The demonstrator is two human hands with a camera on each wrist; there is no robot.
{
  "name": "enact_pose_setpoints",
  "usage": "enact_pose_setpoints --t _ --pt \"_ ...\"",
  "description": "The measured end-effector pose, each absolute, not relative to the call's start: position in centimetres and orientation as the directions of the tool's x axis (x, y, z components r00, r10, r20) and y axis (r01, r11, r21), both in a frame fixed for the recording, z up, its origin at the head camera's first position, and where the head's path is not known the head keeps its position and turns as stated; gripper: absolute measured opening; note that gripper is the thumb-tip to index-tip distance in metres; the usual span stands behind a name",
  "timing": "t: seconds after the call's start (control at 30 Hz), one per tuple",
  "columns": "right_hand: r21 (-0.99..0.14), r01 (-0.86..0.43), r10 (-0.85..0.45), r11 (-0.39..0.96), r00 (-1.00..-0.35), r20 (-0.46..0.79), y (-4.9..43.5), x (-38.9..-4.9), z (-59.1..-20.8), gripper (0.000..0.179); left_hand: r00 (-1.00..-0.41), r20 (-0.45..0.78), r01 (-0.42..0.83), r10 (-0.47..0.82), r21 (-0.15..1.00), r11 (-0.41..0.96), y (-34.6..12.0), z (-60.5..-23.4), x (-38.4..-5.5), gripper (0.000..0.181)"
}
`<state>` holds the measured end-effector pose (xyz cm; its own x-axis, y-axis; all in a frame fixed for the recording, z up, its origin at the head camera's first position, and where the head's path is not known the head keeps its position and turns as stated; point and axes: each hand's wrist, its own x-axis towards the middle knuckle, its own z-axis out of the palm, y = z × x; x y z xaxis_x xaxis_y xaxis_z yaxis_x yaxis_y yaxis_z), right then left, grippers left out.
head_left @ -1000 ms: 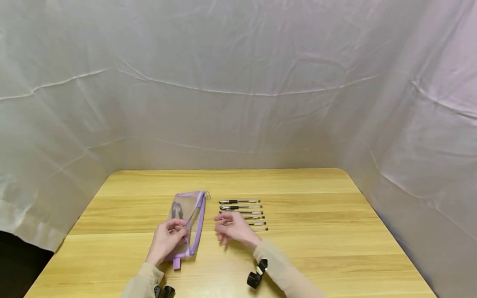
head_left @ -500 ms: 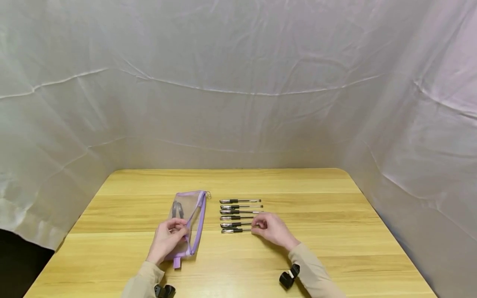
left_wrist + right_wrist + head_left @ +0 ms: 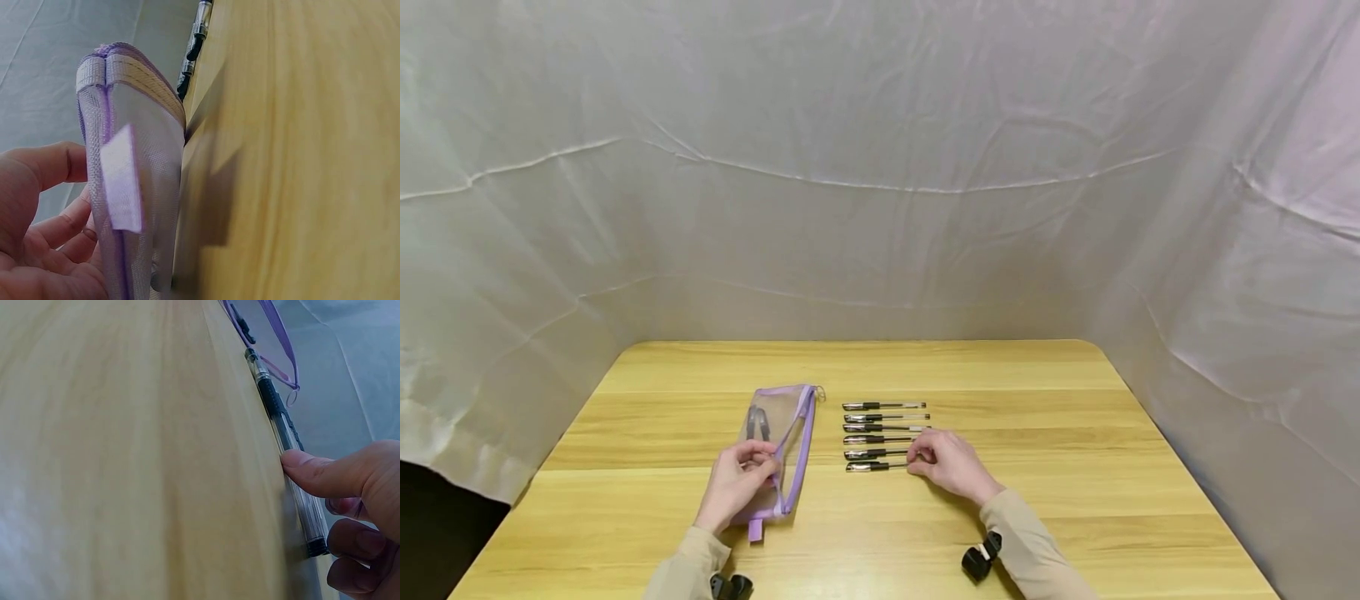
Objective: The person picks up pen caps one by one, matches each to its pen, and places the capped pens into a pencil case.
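My left hand [image 3: 741,483] pinches the open edge of a see-through mesh pencil case [image 3: 793,467] with purple zip trim, its mouth gaping to the right. Dark pens [image 3: 758,425] show through the mesh inside. In the left wrist view the case stands up off the wood, its purple end tab [image 3: 123,181] facing the camera. Several clear gel pens with black grips lie in a row to the right. My right hand [image 3: 953,465] pinches the nearest gel pen [image 3: 868,467] near its right end. Seen from the right wrist, the thumb [image 3: 312,469] presses along that pen's barrel.
The other gel pens, such as the farthest pen [image 3: 883,406], lie parallel just beyond the right hand. A metal ring [image 3: 819,393] hangs at the case's far corner. Grey cloth [image 3: 880,250] hangs behind and beside the wooden table [image 3: 1037,467].
My right hand has moved right, from over the pens' left part to the nearest pen's right end, and now pinches it. The left hand and the case have stayed put.
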<state>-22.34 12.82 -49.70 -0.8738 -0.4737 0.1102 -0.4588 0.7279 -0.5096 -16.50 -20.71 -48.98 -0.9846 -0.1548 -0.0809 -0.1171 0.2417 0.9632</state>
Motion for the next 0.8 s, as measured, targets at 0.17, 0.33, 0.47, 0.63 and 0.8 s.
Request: enact_pose_setpoints --t 0.17,0.33,0.47,0.63,0.8 --pt "-0.504 -0.466 -0.476 0.727 -0.871 0.119 12.79 -22.33 -49.74 0.008 -0.985 -0.079 -0.115 -0.153 0.963 0.242 -20.78 -49.05 -16.51 0.023" --pt "-0.493 -0.471 -0.474 0.731 -0.871 0.128 12.82 -22.35 -49.93 0.007 -0.985 -0.081 -0.116 -0.151 0.963 0.244 -20.82 -49.07 -16.52 0.024" --pt "-0.483 -0.482 -0.479 0.731 -0.867 0.139 12.86 -22.37 -50.12 0.006 -0.985 -0.079 -0.115 -0.152 0.963 0.244 -20.83 -49.07 -16.52 0.024" --pt "-0.478 -0.489 -0.483 0.729 -0.863 0.146 12.90 -22.32 -50.14 0.008 -0.985 -0.079 -0.114 -0.152 0.964 0.240 -20.81 -49.02 -16.47 0.024" --pt "-0.490 -0.483 -0.484 0.726 -0.865 0.135 12.85 -22.18 -49.77 0.005 -0.985 -0.082 -0.116 -0.151 0.966 0.233 -20.81 -48.97 -16.41 0.024"
